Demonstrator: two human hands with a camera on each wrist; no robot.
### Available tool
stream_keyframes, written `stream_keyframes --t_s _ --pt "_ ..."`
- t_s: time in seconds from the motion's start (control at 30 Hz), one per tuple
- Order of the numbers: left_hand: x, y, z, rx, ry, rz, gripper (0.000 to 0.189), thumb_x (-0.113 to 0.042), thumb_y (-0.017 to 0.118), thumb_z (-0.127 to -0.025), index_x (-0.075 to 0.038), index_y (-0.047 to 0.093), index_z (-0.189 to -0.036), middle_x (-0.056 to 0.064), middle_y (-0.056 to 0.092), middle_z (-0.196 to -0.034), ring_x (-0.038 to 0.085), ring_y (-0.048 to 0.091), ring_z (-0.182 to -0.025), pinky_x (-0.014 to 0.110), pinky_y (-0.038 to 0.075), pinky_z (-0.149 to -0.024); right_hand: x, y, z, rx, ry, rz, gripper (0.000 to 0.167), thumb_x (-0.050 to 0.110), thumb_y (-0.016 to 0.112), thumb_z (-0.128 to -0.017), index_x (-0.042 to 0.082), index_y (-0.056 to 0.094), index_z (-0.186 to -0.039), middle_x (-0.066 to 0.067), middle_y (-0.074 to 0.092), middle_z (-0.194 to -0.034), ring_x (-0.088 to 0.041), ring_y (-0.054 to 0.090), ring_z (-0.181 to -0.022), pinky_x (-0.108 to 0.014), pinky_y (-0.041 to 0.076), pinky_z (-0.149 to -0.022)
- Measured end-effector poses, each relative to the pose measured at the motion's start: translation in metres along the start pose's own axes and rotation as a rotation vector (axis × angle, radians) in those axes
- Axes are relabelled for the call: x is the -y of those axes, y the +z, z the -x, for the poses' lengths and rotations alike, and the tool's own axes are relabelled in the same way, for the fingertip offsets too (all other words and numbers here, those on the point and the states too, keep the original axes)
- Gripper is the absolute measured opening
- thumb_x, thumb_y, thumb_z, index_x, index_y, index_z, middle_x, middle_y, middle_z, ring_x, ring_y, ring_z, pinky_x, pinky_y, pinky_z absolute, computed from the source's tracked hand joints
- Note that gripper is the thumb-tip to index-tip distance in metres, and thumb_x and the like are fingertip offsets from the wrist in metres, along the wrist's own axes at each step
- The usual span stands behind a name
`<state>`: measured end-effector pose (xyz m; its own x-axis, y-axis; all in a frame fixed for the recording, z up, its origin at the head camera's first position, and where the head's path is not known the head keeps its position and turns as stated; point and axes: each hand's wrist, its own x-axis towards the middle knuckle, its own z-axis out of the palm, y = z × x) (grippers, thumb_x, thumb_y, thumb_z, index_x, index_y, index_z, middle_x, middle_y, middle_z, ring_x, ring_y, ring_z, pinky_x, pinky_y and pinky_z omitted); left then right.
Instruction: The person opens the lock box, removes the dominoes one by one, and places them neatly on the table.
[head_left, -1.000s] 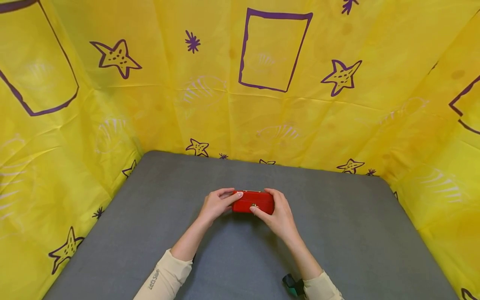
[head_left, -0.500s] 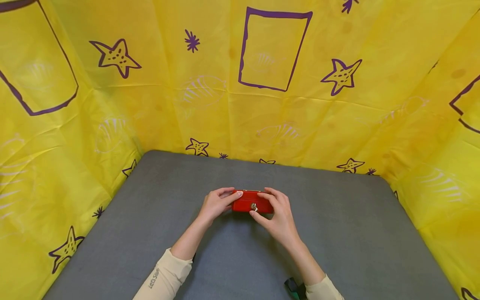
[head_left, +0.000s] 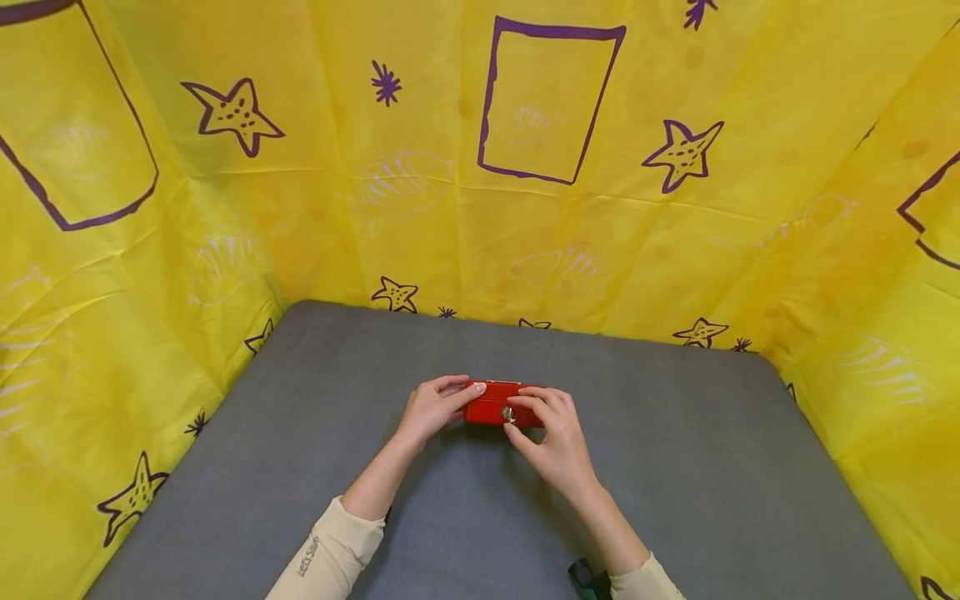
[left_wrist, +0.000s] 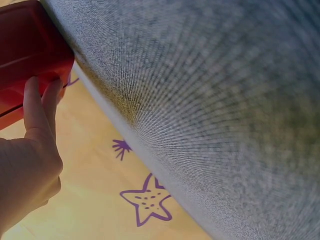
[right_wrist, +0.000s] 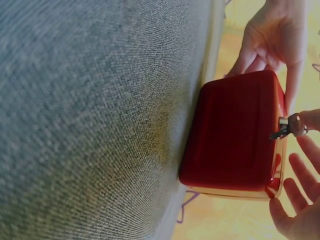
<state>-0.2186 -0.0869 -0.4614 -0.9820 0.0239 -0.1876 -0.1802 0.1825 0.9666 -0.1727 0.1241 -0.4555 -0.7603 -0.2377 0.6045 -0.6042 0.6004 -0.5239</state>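
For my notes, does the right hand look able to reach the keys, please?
Probably yes: the right hand is at the keys; the left hand holds the box further left, clear of them.

Head view, above, facing forward, down; wrist views, close, tilted, sharing red box (right_wrist: 230, 135)

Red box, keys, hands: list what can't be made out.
Head view: inside of the red box, hidden by its lid; right end, partly covered by the right hand; details of the keys, too small.
Left wrist view: rest of the box, cut off at left.
Right wrist view: right hand, cropped by right edge.
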Motion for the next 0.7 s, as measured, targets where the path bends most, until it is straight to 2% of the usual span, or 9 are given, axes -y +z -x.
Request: stream_keyframes --t_s 0.43,0.7 --pt "0.0007 -0.0001 0.0000 -0.004 0.000 -0.007 0.065 -0.048 0.079 -0.078 -0.007 0.064 -0.126 0.013 0.066 -0.122 0.024 0.069 -0.099 0.036 0.057 -0.080 -0.0034 0.0019 0.0007 0.003 -0.025 0.023 0.027 0.015 0.081 -0.079 0.013 0.071 -0.103 0.001 0.066 -0.109 -0.024 0.049 -0.109 -0.038 0.048 -0.086" --pt "0.0005 -0.0001 0.0004 -0.004 0.002 0.000 0.064 -0.047 0.079 -0.078 -0.006 0.065 -0.126 0.013 0.066 -0.121 0.024 0.069 -0.098 0.035 0.057 -0.080 -0.0046 0.0027 0.0016 0.003 -0.008 0.012 0.025 0.016 0.081 -0.079 0.013 0.070 -0.101 0.004 0.067 -0.104 -0.023 0.049 -0.110 -0.039 0.047 -0.088"
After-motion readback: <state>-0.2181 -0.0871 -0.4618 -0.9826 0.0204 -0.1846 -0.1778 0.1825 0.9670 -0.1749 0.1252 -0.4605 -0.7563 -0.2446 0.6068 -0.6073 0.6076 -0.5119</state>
